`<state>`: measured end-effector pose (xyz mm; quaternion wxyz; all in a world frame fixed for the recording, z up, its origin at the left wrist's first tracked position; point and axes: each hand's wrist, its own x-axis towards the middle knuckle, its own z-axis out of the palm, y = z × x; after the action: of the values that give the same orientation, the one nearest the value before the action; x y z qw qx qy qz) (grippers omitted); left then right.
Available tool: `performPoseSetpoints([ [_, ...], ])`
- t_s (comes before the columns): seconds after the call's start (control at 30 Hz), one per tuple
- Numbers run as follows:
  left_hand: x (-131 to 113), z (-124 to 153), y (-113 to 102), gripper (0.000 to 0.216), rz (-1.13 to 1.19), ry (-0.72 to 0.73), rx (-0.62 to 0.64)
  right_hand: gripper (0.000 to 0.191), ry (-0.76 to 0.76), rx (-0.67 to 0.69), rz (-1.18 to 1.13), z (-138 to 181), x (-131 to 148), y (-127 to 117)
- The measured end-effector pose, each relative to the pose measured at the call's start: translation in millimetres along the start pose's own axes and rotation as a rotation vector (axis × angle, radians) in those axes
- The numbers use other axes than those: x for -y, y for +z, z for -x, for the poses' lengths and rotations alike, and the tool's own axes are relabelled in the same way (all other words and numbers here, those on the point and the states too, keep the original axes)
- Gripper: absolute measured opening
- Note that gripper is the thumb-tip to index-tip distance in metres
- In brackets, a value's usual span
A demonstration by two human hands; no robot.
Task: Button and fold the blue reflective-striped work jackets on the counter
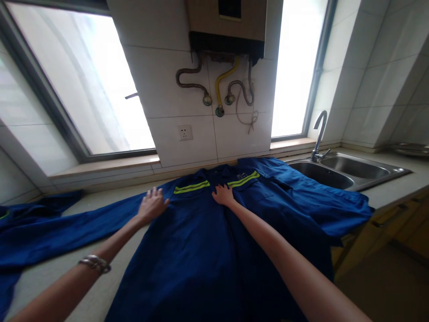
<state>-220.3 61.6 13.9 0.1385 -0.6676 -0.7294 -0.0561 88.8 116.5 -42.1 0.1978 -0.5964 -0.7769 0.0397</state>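
A blue work jacket (197,232) with yellow-green reflective stripes across the chest lies spread front up over the counter, its collar toward the wall. My right hand (223,195) rests on the upper chest near the front opening, fingers spread. At the jacket's left armpit edge, my left hand (153,205) is stretched out flat over the sleeve, and a bracelet circles that wrist; whether it presses on the cloth I cannot tell. One sleeve runs out to the left, while the other side of the blue cloth reaches toward the sink and hangs over the counter's front edge.
More blue clothing (40,205) lies at the counter's far left. To the right is a steel double sink (362,166) with a faucet (320,134). A water heater (228,27) with hoses hangs on the tiled wall, above a socket (185,133). Windows flank it.
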Motion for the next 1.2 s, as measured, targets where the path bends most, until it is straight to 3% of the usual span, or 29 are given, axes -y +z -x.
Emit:
performPoseSetpoints([
  [0.1, -66.3, -8.3, 31.9, 0.067, 0.049, 0.088, 0.004, 0.050, -0.001, 0.008, -0.011, -1.3, -1.2, 1.3],
  [0.2, -98.1, -13.4, 59.3, 0.065, 0.122, 0.104, 0.046, 0.050, -0.008, 0.007, -0.017, -2.8, -2.9, 2.6],
  [0.4, -88.5, -18.6, 76.7, 0.066, 0.187, 0.122, 0.122, 0.047, -0.003, -0.011, -0.046, 2.2, 0.5, -6.8],
  [0.5, -88.0, -18.6, 76.2, 0.067, 0.196, 0.115, 0.124, 0.044, -0.042, -0.132, -0.115, 12.7, 6.6, -18.9],
  [0.6, -90.0, -18.1, 76.8, 0.066, 0.205, 0.110, 0.119, 0.045, -0.144, -0.199, -0.158, 30.6, 8.1, -37.8],
  [0.7, -89.9, -18.3, 77.8, 0.066, 0.212, 0.106, 0.108, 0.044, -0.289, -0.139, -0.087, 54.1, -4.6, -69.6],
  [0.77, -89.2, -18.5, 78.2, 0.065, 0.221, 0.105, 0.105, 0.043, -0.342, -0.103, 0.040, 70.1, -24.3, -98.6],
  [0.83, -88.6, -18.5, 78.4, 0.065, 0.228, 0.107, 0.105, 0.042, -0.263, -0.148, 0.151, 84.1, -53.7, -130.8],
  [0.93, -88.4, -18.4, 79.1, 0.066, 0.231, 0.099, 0.101, 0.040, 0.068, -0.245, 0.264, 101.3, -113.7, -175.7],
  [1.0, -88.5, -18.3, 79.5, 0.066, 0.234, 0.089, 0.097, 0.044, 0.277, -0.233, 0.307, 112.4, -158.8, -197.3],
  [1.03, -88.6, -18.2, 79.6, 0.066, 0.237, 0.087, 0.094, 0.045, 0.341, -0.158, 0.288, 118.6, -180.5, -204.4],
  [1.13, -89.1, -17.7, 78.6, 0.066, 0.247, 0.090, 0.089, 0.051, 0.432, 0.272, 0.063, 138.6, -230.3, -209.0],
  [1.2, -89.6, -17.1, 77.1, 0.066, 0.253, 0.090, 0.091, 0.047, 0.459, 0.413, -0.082, 150.0, -246.0, -201.8],
])
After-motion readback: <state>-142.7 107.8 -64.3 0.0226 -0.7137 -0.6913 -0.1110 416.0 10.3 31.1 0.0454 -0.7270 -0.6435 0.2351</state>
